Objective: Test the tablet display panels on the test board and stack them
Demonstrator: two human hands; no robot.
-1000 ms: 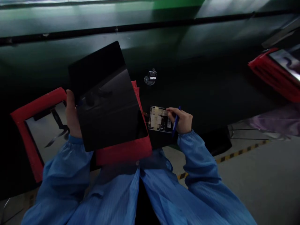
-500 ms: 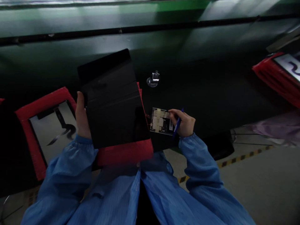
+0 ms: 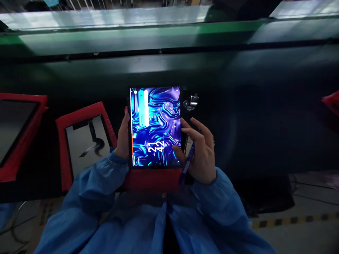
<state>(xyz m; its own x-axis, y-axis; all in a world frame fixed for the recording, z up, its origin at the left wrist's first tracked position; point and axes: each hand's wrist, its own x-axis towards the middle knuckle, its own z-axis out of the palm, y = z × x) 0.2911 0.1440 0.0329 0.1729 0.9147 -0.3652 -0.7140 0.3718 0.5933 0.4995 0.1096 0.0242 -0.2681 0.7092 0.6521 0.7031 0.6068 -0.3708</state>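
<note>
A tablet screen [image 3: 156, 127] is lit with a blue and purple swirl, and the clock figures 21 42 lie sideways on it. My left hand [image 3: 123, 139] grips its left edge. Over at its lower right, my right hand [image 3: 202, 151] has the thumb on the glass and fingers near the right edge. A blue pen [image 3: 188, 160] is tucked in that same hand, slanting down. Below the screen shows a red padded sheet [image 3: 156, 179]. Behind my right fingers, a circuit board [image 3: 187, 141] is mostly hidden.
A small silver tally counter [image 3: 191, 102] sits on the dark bench just right of the screen. To the left lie a red-framed panel [image 3: 87, 143] with a dark ribbon and another red-framed panel [image 3: 18, 130]. Something red [image 3: 331, 106] is at the far right edge.
The screen has gone from black to lit and has been lowered flatter and upright in view. My right hand has moved from the circuit board onto the screen, keeping the pen.
</note>
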